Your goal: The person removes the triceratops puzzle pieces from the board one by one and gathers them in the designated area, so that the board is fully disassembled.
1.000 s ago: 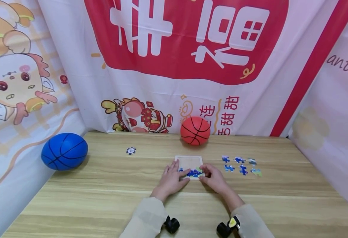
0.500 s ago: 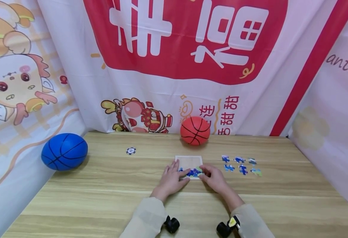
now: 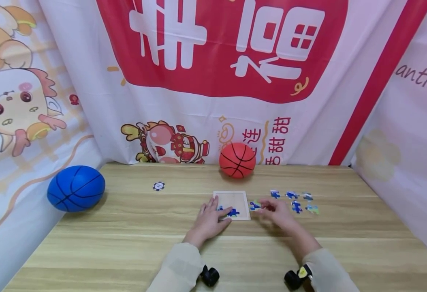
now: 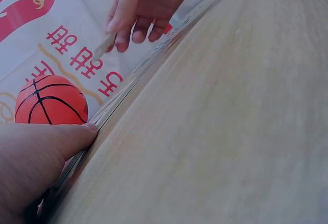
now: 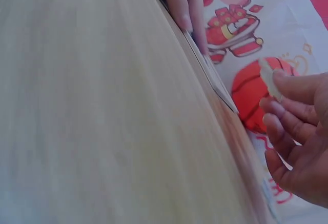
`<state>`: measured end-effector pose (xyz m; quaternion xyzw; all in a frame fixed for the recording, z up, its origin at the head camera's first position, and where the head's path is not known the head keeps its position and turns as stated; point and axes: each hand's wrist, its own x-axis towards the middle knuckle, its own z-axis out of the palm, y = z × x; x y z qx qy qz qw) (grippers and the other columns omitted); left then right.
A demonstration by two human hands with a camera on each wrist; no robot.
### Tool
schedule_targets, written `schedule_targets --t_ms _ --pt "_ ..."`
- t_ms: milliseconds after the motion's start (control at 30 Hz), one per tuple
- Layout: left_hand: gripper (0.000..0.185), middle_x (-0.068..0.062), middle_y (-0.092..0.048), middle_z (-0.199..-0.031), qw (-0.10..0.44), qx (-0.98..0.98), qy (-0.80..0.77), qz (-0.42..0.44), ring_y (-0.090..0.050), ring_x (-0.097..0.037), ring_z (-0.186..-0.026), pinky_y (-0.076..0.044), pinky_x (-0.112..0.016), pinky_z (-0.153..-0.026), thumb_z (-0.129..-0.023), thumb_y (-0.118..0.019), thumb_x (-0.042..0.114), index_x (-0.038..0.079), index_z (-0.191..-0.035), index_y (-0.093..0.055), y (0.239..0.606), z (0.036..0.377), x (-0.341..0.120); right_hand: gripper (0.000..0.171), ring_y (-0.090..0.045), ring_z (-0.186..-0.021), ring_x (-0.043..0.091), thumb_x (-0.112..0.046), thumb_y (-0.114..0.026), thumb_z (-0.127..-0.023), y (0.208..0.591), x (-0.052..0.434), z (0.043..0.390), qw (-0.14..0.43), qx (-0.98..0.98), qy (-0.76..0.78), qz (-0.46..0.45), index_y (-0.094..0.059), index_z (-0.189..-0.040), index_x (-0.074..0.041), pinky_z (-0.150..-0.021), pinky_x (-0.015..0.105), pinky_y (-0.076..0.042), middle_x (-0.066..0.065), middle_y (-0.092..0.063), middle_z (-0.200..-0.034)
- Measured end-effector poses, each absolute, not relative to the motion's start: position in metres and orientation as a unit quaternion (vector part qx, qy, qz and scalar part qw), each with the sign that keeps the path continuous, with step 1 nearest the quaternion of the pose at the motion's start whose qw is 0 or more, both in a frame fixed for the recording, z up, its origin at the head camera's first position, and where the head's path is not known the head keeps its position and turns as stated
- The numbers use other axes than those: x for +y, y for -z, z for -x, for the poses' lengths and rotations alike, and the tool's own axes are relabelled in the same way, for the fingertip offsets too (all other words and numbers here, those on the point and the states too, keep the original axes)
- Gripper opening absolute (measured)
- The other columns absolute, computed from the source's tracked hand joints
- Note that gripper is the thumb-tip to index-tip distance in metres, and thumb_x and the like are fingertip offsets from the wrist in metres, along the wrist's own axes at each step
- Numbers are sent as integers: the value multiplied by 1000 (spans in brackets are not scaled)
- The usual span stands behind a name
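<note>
A shallow square puzzle tray [image 3: 248, 211] with a pale rim lies on the wooden table. My left hand [image 3: 207, 221] rests on its left side with fingers spread, its thumb over the blue puzzle pieces [image 3: 233, 212] along the near edge. Just beyond the tray's right rim, my right hand [image 3: 279, 213] pinches a blue and green puzzle piece [image 3: 255, 205] between thumb and index finger. In the right wrist view that piece [image 5: 269, 78] stands edge-on, raised off the table. To the right lie several loose puzzle pieces [image 3: 296, 207], partly behind the right hand.
An orange-red basketball [image 3: 237, 160] sits behind the tray against the printed curtain [image 3: 213, 89]. At the left is a blue basketball [image 3: 76, 188]. A small round black-and-white chip [image 3: 159, 186] lies on the table [image 3: 126, 243] between them.
My right hand has moved right, off the tray's near right corner, carrying a puzzle piece out of it. The left hand stays on the tray. The head view has shifted slightly.
</note>
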<state>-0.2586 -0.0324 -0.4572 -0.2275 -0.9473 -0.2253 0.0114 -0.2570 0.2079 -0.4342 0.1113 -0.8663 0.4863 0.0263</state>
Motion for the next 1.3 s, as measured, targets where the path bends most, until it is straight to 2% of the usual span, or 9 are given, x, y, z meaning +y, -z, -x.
schedule_targets --t_ms 300,533,700,900,1067,1300 --pt "41 -20 -13 -140 12 -947 225 229 -7 -31 -127 -6 -47 -99 -86 -46 43 29 -124 -47 456 259 -33 34 -46 -74 19 -17 -62 -80 420 248 242 44 -866 -475 -147 -58 -110 -2 -62 27 -42 6 -56 -84" --pt "42 -20 -13 -139 10 -947 226 230 -7 -31 -127 -6 -47 -99 -86 -46 44 29 -125 -47 456 258 -34 37 -47 -79 20 -19 -60 -82 417 282 229 48 -871 -477 -107 -55 -115 -3 -65 27 -43 10 -55 -92" --pt "43 -19 -12 -140 3 -947 227 228 -7 -31 -127 -6 -47 -100 -86 -45 45 30 -125 -46 456 258 -34 38 -48 -80 16 -21 -57 -84 417 311 217 62 -879 -464 -84 -53 -117 -1 -65 25 -43 12 -54 -96" --pt "42 -20 -13 -140 9 -947 224 228 -8 -31 -127 -6 -47 -99 -86 -45 45 30 -125 -47 456 257 -34 40 -50 -78 7 -19 -58 -83 417 338 208 76 -888 -444 -88 -51 -115 5 -64 22 -43 13 -57 -94" --pt "42 -21 -14 -139 14 -946 226 231 -9 -32 -127 -7 -48 -99 -86 -46 44 28 -125 -48 455 257 -34 40 -51 -79 6 -19 -58 -83 421 357 205 68 -896 -431 -84 -52 -113 6 -65 22 -42 10 -58 -98" --pt "42 -21 -14 -139 16 -946 225 232 -9 -32 -127 -7 -48 -99 -86 -46 44 28 -124 -48 456 256 -33 36 -53 -73 5 -12 -61 -80 438 374 207 74 -893 -438 -76 -54 -106 12 -62 20 -42 5 -62 -86"
